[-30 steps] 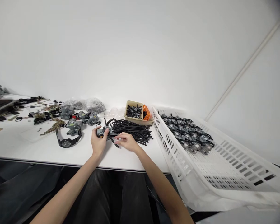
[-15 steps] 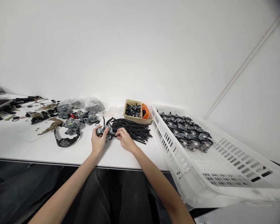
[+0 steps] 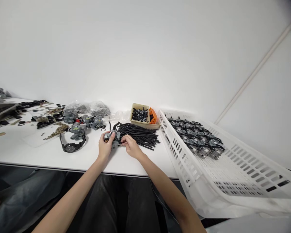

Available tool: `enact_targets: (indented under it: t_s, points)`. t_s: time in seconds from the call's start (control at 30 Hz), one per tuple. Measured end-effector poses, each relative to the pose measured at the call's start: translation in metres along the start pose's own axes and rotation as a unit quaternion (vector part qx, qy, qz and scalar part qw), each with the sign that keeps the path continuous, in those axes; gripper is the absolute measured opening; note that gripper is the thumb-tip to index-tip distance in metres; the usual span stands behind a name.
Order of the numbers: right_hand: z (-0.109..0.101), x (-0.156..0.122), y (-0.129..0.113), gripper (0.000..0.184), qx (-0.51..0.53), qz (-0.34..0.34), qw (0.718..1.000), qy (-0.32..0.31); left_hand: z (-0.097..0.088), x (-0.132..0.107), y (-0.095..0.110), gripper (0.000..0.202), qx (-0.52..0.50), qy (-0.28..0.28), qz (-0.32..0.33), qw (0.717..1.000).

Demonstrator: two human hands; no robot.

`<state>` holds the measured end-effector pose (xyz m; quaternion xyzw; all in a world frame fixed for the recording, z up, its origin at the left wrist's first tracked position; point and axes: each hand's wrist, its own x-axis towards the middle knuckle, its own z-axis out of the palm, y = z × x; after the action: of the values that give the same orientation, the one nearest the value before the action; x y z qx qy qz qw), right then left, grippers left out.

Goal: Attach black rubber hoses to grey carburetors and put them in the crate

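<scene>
My left hand (image 3: 105, 146) is wrapped round a grey metal carburetor (image 3: 115, 142) on the white table, thumb on its top. A black hose (image 3: 115, 125) curves up from the carburetor's far side. At its right side, the fingers of my right hand (image 3: 131, 146) are closed in a pinch on a short black hose (image 3: 119, 141) that lies against the body; the fingertips partly hide its end. Just behind both hands lies a pile of cut black rubber hoses (image 3: 140, 134).
A white slotted crate (image 3: 174, 155) at right holds rows of carburetors (image 3: 196, 137). Behind the hoses are a beige bin (image 3: 132, 111) of small black parts and an orange basket (image 3: 156, 116). Left lie a wristwatch (image 3: 70, 148), more carburetors (image 3: 77, 130), brass pieces (image 3: 58, 130) and plastic bags (image 3: 98, 108).
The view has shifted slightly, so everything sits a little further right. The carburetor has turned a little in my left hand, showing more of its top. My right hand stays at its right side.
</scene>
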<state>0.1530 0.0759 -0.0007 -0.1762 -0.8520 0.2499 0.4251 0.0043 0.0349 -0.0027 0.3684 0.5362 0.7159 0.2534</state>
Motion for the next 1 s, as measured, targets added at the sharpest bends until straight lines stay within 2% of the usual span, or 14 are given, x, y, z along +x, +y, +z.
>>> enact_targets:
  t_s: [0.33, 0.6, 0.7, 0.87, 0.93, 1.0]
  points:
    - [-0.001, 0.000, -0.001, 0.022, -0.101, -0.030, 0.994, 0.012, 0.002, 0.000, 0.001, 0.044, -0.033, 0.008, -0.016, 0.999]
    - [-0.002, 0.001, -0.008, 0.017, -0.177, 0.013, 0.984, -0.007, 0.001, 0.001, 0.000, 0.046, -0.051, 0.006, -0.022, 0.998]
    - [-0.003, 0.000, -0.007, 0.016, -0.124, 0.037, 0.992, 0.008, 0.001, 0.002, -0.001, 0.048, -0.042, 0.009, -0.017, 0.999]
    - [0.001, 0.001, 0.000, 0.069, 0.069, 0.100, 0.992, 0.034, 0.002, 0.000, 0.001, 0.053, -0.031, -0.015, -0.019, 0.999]
    - [0.003, 0.003, 0.002, 0.074, 0.114, 0.123, 0.986, 0.025, 0.002, -0.002, 0.002, 0.053, -0.013, -0.035, -0.015, 0.999]
    - [0.005, 0.004, 0.004, 0.070, 0.122, 0.139, 0.982, 0.020, 0.002, -0.004, 0.003, 0.052, -0.006, -0.049, -0.012, 0.999]
